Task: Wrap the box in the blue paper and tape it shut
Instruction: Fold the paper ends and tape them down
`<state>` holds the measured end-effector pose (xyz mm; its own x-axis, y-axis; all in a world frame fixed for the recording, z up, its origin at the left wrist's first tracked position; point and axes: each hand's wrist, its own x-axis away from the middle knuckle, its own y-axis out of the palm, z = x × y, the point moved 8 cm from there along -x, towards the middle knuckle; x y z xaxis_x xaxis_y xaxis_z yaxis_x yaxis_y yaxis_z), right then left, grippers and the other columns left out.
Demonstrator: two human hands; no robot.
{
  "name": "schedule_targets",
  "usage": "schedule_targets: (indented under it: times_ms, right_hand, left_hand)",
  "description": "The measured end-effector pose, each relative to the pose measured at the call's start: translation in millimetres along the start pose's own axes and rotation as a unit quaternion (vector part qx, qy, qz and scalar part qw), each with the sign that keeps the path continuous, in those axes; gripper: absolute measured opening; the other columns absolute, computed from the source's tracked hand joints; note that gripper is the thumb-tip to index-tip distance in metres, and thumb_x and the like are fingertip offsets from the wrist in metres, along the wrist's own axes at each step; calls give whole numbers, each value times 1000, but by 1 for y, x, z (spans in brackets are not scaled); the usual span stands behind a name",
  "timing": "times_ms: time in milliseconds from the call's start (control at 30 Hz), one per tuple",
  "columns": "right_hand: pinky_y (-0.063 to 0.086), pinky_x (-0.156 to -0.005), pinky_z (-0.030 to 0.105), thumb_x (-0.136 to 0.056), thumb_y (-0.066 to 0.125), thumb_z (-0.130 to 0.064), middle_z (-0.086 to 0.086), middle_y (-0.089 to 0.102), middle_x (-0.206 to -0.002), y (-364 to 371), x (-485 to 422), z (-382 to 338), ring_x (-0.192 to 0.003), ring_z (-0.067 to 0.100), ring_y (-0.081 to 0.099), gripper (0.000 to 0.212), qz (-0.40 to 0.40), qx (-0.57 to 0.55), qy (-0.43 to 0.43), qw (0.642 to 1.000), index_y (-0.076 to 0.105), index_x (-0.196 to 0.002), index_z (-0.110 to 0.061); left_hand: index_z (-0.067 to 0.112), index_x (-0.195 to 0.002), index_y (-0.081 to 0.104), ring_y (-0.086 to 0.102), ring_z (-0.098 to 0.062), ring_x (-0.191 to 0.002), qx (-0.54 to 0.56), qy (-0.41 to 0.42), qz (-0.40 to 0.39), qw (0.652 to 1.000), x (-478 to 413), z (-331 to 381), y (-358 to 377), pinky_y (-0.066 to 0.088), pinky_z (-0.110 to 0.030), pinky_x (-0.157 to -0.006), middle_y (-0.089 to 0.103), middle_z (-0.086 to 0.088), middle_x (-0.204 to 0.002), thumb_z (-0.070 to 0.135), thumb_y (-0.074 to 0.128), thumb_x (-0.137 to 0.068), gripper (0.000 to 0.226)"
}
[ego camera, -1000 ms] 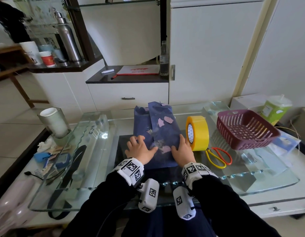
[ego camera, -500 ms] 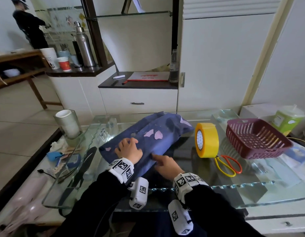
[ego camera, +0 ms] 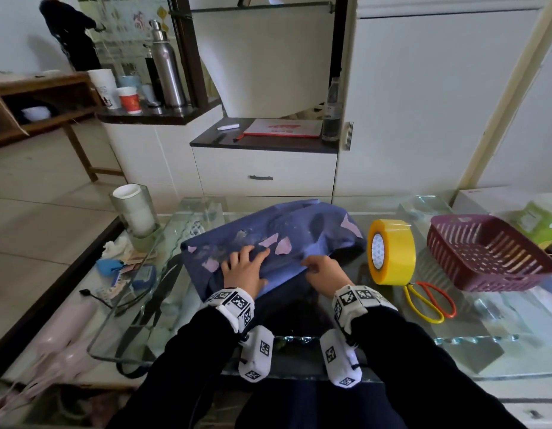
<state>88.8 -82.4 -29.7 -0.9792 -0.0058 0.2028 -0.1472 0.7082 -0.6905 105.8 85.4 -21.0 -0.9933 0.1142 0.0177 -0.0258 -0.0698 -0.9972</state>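
Clutter on the glass worktop (ego camera: 497, 317)
Maroon basket (ego camera: 485, 267) near the scissors (ego camera: 429, 301); steel flask (ego camera: 167, 69) and paper cups (ego camera: 128, 100) stand on the dark shelf (ego camera: 163, 118) behind.

Glass table (ego camera: 454, 345) at 6 o'clock. Tall white cabinet (ego camera: 423, 103) at 12 to 1 o'clock. Beside it, a drawer (ego camera: 262, 168) under a dark shelf (ego camera: 268, 144). Wooden table (ego camera: 36, 97) at 10 o'clock. Pale tiled floor (ego camera: 36, 196) at 9 o'clock. Light soft, even.
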Motion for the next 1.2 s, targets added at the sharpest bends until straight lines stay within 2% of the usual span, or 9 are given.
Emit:
schedule_targets:
  times_ms: [133, 300, 567, 700, 767, 833, 967, 1100, 1200]
  right_hand:
    - [44, -99, 38, -84, 43, 3, 14, 61, -121, -49, 0, 2, -116, 31, 54, 41, 89, -2, -6, 996, 61, -120, -9]
    - [46, -90, 41, -84, 42, 4, 13, 55, -115, -87, 5, 11, -107, 31, 55, 36, 183, 14, -7, 983, 61, -112, -7]
    - [38, -105, 43, -85, 43, -1, 11, 44, -134, -74, 7, 2, -126, 29, 43, 44, 122, 51, -8, 991, 54, -126, -12]
    - [32, -110, 41, -91, 47, -10, 12, 37, -143, -71, 14, -4, -133, 31, 34, 46, 85, 95, -1, 992, 44, -136, -13]
    - [30, -111, 43, -92, 50, -20, 11, 35, -146, -68, 19, -6, -135, 31, 32, 49, 72, 126, 4, 989, 39, -140, -15]
    - [28, -110, 42, -93, 50, -26, 10, 34, -147, -68, 23, -6, -135, 30, 32, 51, 67, 142, 11, 988, 37, -141, -14]
    - [29, -107, 40, -93, 50, -30, 10, 35, -146, -85, 29, -13, -135, 30, 33, 50, 74, 180, 1, 981, 38, -138, -12]
    - [27, -108, 41, -93, 50, -33, 9, 35, -147, -107, 36, -15, -136, 29, 33, 52, 95, 214, -3, 972, 38, -138, -12]
    - [26, -109, 43, -91, 54, -37, 9, 34, -148, -106, 40, -6, -137, 29, 31, 59, 85, 233, 1, 969, 34, -141, -13]
  left_hand:
    - [40, -143, 26, 26, -26, -135, -1, 59, 14, 998, -16, 33, -8, 26, -42, -107, 21, 4, -150, 30, 57, -89, 63]
    - [39, -144, 25, 27, -24, -136, -35, 141, 18, 989, -14, 47, -11, 28, -39, -109, 20, 7, -152, 30, 56, -89, 63]
    - [37, -138, 35, 18, -16, -143, -51, 181, -28, 982, 13, 0, -13, 17, -33, -113, 22, 13, -152, 12, 58, -83, 65]
    - [35, -121, 52, 26, -19, -139, 61, 130, -68, 987, 12, 4, -26, 21, -36, -112, 36, 12, -145, -6, 46, -73, 64]
    - [41, -101, 57, 38, -21, -131, 168, 96, -61, 979, 13, 13, -30, 29, -41, -109, 51, 9, -132, 4, 45, -67, 52]
    - [37, -96, 60, 45, -24, -124, 239, 50, -32, 969, 20, 20, -35, 36, -44, -104, 56, 3, -123, 20, 44, -66, 39]
    - [11, -105, 57, 47, -32, -120, 175, -61, 20, 983, 32, 26, -42, 39, -43, -101, 57, -11, -120, 32, 47, -91, 28]
    - [-2, -110, 60, 59, -35, -110, 197, -109, -66, 972, 41, 33, -38, 45, -39, -93, 63, -20, -116, 40, 39, -96, 49]
    - [-3, -91, 66, 65, -30, -95, 201, -111, -103, 968, 55, 36, -34, 49, -33, -88, 70, -17, -90, 42, 39, -96, 53]
